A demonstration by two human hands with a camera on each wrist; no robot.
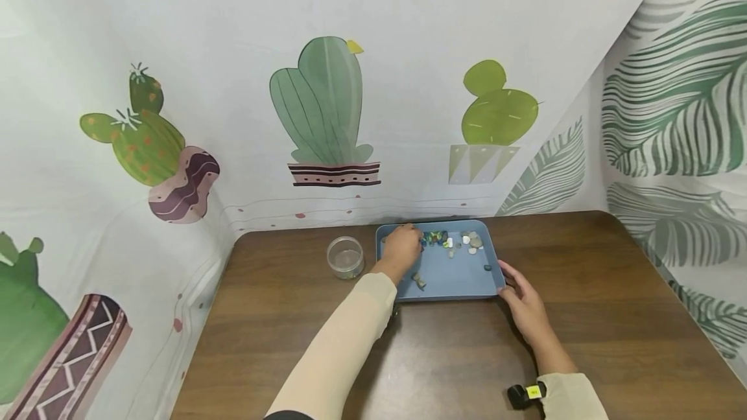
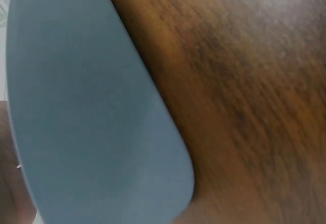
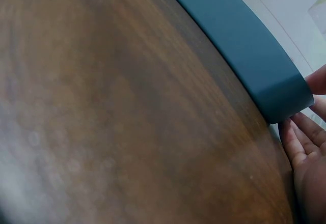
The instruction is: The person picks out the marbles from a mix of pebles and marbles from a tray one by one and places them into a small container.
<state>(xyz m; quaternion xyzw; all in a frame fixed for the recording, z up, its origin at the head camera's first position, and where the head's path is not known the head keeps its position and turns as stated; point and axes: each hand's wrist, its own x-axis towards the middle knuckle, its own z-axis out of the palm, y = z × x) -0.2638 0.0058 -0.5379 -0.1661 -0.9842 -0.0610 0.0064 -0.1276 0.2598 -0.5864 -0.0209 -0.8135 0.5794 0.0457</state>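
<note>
right hand [image 1: 525, 306] holds blue tray [image 1: 452, 279] by corner; left hand [image 1: 402, 248] over it, grip hidden

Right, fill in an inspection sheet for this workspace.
Surface: brown wood-grained table.
Job's things: blue tray holding colourful stones, pale stones and a dark stone; clear jar standing left of the tray.
Clutter: nothing seen.
Hands: left hand at the tray's left part, its grip hidden; right hand holds the tray's near right corner.
Cables: nothing seen.
Surroundings: white wall behind, with cactus pictures and leaf pictures.
</note>
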